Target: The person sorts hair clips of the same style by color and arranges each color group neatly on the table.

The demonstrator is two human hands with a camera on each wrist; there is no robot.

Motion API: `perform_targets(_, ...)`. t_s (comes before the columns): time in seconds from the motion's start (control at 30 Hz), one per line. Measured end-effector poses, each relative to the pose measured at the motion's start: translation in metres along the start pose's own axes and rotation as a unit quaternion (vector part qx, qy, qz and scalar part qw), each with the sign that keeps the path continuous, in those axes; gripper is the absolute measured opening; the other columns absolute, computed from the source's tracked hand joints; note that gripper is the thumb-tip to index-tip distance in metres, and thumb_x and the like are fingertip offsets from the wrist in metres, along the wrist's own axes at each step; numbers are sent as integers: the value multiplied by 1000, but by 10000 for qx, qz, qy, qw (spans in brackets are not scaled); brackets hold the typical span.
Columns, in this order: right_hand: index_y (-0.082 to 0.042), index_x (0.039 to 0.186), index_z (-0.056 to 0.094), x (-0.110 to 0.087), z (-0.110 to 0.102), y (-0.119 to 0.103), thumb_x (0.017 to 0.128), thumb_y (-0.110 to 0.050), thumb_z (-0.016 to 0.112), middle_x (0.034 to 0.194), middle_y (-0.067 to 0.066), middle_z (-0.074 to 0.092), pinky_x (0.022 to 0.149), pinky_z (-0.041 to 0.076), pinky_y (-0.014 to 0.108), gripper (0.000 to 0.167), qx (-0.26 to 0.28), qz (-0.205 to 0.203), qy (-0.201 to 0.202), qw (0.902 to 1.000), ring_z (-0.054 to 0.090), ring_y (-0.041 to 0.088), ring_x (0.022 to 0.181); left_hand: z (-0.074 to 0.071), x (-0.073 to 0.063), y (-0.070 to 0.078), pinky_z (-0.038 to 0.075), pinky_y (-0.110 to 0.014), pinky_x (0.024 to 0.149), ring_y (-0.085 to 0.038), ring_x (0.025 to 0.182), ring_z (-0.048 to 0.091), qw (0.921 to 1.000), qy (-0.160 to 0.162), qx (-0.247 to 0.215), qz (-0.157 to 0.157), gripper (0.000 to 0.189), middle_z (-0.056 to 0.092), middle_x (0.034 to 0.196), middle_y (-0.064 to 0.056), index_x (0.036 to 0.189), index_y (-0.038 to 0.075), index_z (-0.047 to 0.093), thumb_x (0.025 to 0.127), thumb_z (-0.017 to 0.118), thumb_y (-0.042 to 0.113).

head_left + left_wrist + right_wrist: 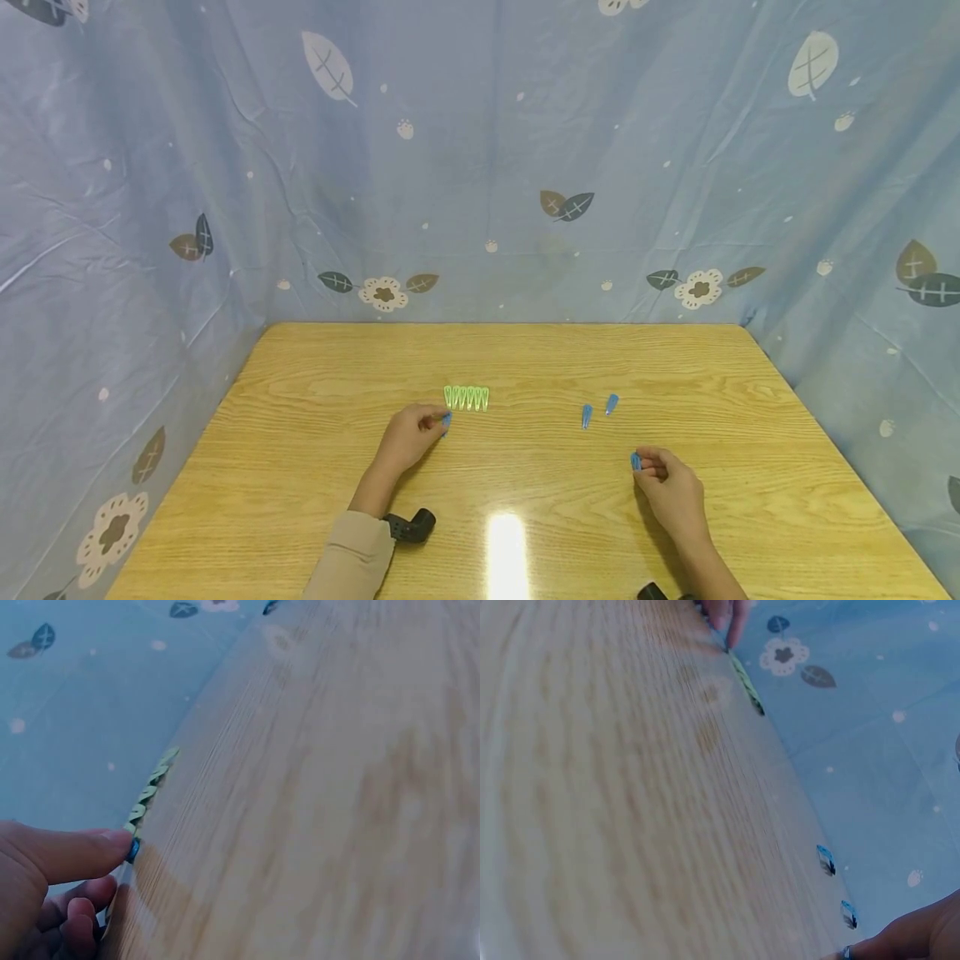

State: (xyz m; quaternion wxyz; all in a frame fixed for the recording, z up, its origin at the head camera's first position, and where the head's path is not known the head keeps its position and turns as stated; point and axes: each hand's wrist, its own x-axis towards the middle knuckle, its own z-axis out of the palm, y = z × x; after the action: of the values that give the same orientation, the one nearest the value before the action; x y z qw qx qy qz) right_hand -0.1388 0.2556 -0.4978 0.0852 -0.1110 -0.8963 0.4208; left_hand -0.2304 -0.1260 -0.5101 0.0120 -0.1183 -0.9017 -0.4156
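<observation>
Just below the left end of a row of several light green snap hair clips [467,398], my left hand [408,435] pinches a blue snap hair clip [446,423] between thumb and fingers. In the left wrist view that blue clip [133,850] shows at the thumb tip, close to the tabletop. Over on the right, my right hand [675,492] holds another blue hair clip [636,462] at its fingertips; its curled fingers hide part of their grip. Two loose blue clips, one [587,417] and a second [612,404], lie on the table beyond the right hand.
The wood-grain table [525,358] ends at a blue curtain [480,167] with leaf and flower prints, which hangs at the back and both sides. A black wrist camera [412,527] sits on the left wrist. Light glares on the near middle of the tabletop.
</observation>
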Motion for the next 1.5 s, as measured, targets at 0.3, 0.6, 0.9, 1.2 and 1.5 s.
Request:
perform_targets(0.3, 3, 115, 63, -1, -1, -3, 89, -3, 62, 101, 14, 64, 66, 48, 17, 27, 194, 14, -101, 9998, 58, 11, 83, 2, 0, 1, 43, -27, 63, -13, 72, 48, 9999, 114, 33, -10, 25, 55, 81, 3, 112, 10, 71, 87, 70, 15)
perform_targets(0.6, 4, 120, 61, -1, 15, -25, 89, 2, 61, 101, 12, 62, 75, 47, 17, 31, 662, -253, -686, 9951, 57, 19, 90, 2, -1, -2, 42, -25, 62, -13, 70, 47, 9999, 156, -41, 8, 26, 54, 80, 3, 112, 10, 71, 86, 71, 15)
perform_targets(0.9, 2, 117, 63, 9, 53, -58, 88, 1, 63, 100, 12, 60, 74, 48, 20, 29, 1577, -287, -1196, 9798, 56, 19, 89, 3, -2, -3, 42, -25, 62, -13, 70, 46, 9997, 228, -110, -12, 26, 53, 80, 3, 111, 10, 71, 86, 71, 16)
perform_targets(1.2, 5, 114, 63, 16, 97, -93, 86, 5, 63, 99, 15, 60, 71, 48, 17, 28, 2403, -477, -1486, 9581, 56, 19, 87, 4, -2, -5, 42, -24, 62, -12, 69, 46, 9996, 244, -165, 21, 24, 53, 78, 5, 109, 10, 72, 86, 72, 17)
perform_targets(1.5, 12, 115, 59, 17, 136, -122, 86, 7, 63, 98, 22, 59, 70, 47, 16, 30, 2720, -654, -1796, 9431, 56, 20, 84, 4, -2, -4, 41, -24, 60, -11, 67, 46, 9995, 289, -72, 51, 24, 52, 77, 5, 108, 10, 72, 85, 72, 17)
